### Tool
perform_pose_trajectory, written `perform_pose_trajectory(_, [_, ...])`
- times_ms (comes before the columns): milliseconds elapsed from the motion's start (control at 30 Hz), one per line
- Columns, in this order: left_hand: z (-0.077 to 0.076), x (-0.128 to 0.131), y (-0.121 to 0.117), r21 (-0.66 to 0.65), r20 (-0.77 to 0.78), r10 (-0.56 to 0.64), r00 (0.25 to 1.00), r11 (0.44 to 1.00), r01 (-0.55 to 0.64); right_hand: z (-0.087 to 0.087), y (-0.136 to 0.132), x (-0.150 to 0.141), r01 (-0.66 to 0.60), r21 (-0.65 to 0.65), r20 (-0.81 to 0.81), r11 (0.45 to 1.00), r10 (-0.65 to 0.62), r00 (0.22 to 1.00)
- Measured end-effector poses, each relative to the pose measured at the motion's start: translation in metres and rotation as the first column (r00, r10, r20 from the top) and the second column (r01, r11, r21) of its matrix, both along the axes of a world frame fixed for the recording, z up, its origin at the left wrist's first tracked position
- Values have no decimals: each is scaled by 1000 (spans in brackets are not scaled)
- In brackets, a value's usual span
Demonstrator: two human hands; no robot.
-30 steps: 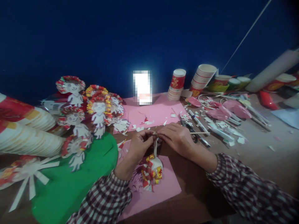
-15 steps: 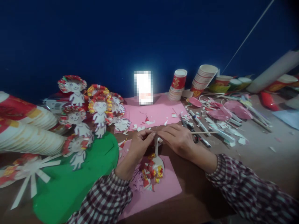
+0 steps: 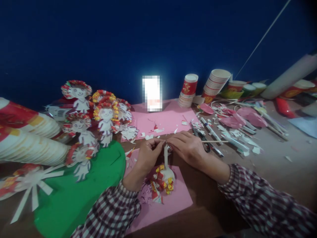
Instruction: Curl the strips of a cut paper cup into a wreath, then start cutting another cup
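Observation:
My left hand [image 3: 148, 153] is closed, thumb and fingers pinching the top end of a white paper strip [image 3: 165, 158]. That strip runs down to a cut paper cup [image 3: 168, 175], whose other strips are curled into red and yellow rolls. Opposite it, my right hand [image 3: 189, 147] is closed round a thin wooden stick [image 3: 215, 141], which pokes out to the right. The fingertips of both hands nearly meet at the strip's end; whether the strip is wrapped around the stick there is hidden. Below hangs the cup piece, over a pink sheet [image 3: 178, 198].
Paper dolls with curled rims [image 3: 105, 114] stand at left, by a green mat [image 3: 74, 201] and stacked cups [image 3: 32, 145]. Behind are another pink sheet [image 3: 168, 115] and a bright pixelated patch. Scissors [image 3: 199, 134], markers [image 3: 210, 129], scraps and cup stacks [image 3: 216, 84] lie right.
Both hands stay almost in place at the strip's end. The hanging cup piece has shifted slightly, and the stick's right end sits a little further left.

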State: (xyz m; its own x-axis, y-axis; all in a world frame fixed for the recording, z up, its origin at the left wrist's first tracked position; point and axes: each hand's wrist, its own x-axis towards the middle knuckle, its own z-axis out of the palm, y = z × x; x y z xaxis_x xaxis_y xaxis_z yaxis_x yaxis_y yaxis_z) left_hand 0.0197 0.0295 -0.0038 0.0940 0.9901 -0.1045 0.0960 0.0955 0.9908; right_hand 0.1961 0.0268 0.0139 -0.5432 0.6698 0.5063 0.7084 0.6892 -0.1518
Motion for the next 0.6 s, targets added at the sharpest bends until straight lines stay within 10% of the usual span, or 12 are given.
perform_pose_trajectory(600, [-5,0,-3,-12,36,-103,994,995,103,-1,3,-2,34,-34,6,999,-33,999])
